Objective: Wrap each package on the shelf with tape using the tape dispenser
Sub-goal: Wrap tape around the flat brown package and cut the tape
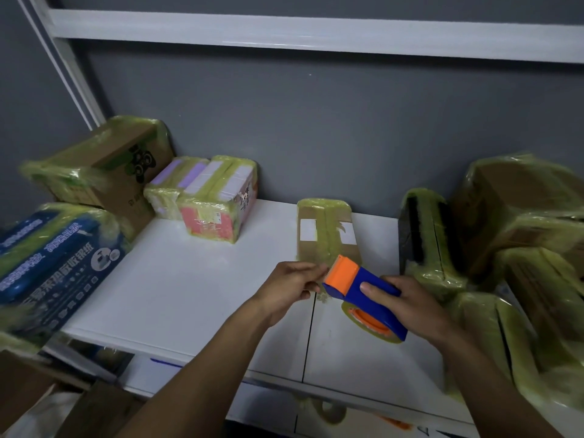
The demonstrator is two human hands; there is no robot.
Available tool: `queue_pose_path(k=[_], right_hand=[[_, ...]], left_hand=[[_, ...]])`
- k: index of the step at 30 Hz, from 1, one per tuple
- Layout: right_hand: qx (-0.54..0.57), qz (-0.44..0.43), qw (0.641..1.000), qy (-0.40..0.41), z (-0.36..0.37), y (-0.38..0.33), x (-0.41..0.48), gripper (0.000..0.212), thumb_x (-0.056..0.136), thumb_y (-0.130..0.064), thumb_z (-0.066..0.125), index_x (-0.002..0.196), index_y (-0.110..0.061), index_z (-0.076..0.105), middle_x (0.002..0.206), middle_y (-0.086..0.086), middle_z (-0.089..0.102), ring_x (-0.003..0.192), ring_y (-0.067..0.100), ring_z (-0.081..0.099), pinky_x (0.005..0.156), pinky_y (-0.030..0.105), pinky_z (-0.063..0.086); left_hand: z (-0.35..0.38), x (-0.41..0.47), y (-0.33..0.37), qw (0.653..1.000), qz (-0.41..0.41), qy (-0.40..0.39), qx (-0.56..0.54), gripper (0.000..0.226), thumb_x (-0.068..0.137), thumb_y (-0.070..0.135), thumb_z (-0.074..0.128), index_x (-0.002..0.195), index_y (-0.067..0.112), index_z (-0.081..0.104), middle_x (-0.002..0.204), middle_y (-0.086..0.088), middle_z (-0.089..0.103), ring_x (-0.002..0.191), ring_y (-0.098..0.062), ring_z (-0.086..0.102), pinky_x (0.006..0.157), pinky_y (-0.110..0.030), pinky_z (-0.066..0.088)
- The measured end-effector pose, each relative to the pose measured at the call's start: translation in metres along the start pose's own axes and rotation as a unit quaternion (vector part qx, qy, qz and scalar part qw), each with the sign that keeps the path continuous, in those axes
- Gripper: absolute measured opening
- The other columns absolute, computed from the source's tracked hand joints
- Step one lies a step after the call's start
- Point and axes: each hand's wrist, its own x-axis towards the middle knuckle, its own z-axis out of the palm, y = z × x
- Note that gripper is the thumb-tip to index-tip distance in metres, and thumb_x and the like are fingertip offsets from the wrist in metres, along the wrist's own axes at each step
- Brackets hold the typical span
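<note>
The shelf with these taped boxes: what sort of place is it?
Probably a parcel packing or storage room: a white shelf holds tape-wrapped packages, and the right hand holds a blue and orange tape dispenser.

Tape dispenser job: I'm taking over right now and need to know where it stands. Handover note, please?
Right hand grips the blue tape dispenser above the shelf front.
Left hand: fingers appear to pinch the tape end at the dispenser's front.
Flat brown package lies just beyond, already carrying tape bands.
Left boxes and right boxes look wrapped.
Left to do: probably finish the flat package. I can see no unwrapped ones.
</note>
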Motion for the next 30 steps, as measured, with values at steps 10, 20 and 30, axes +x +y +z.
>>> queue_pose_path(k=[10,20,30], right_hand=[[-0.017,0.002,1.0,0.02,0.009,-0.01,-0.003,0.053,0.08,-0.064,0.072,0.09,-0.012,0.072,0.081,-0.001,0.077,0.076,0.018,0.076,0.079,0.047,0.061],[-0.07,0.003,0.997,0.027,0.013,-0.028,0.001,0.051,0.074,-0.066,0.065,0.091,-0.019,0.07,0.077,-0.01,0.076,0.072,0.007,0.074,0.064,0.022,0.055],[-0.229,-0.023,0.972,0.045,-0.002,-0.047,0.011,0.054,0.075,-0.073,0.069,0.069,-0.019,0.063,0.058,-0.012,0.063,0.054,0.004,0.063,0.055,0.021,0.044]], left_hand=[[0.007,-0.003,-0.001,0.997,-0.014,0.071,0.039,0.03,0.104,0.037,0.054,0.099,0.017,0.075,0.092,0.003,0.078,0.086,-0.005,0.072,0.08,-0.027,0.046],[-0.004,0.001,-0.015,0.987,0.062,0.149,0.016,0.022,0.099,0.011,0.063,0.085,0.02,0.076,0.082,0.007,0.075,0.08,-0.002,0.068,0.069,-0.016,0.05],[-0.041,0.007,-0.032,0.958,0.03,0.274,-0.079,0.013,0.093,0.019,0.072,0.082,0.015,0.078,0.074,0.003,0.073,0.067,-0.013,0.062,0.068,-0.023,0.053]])
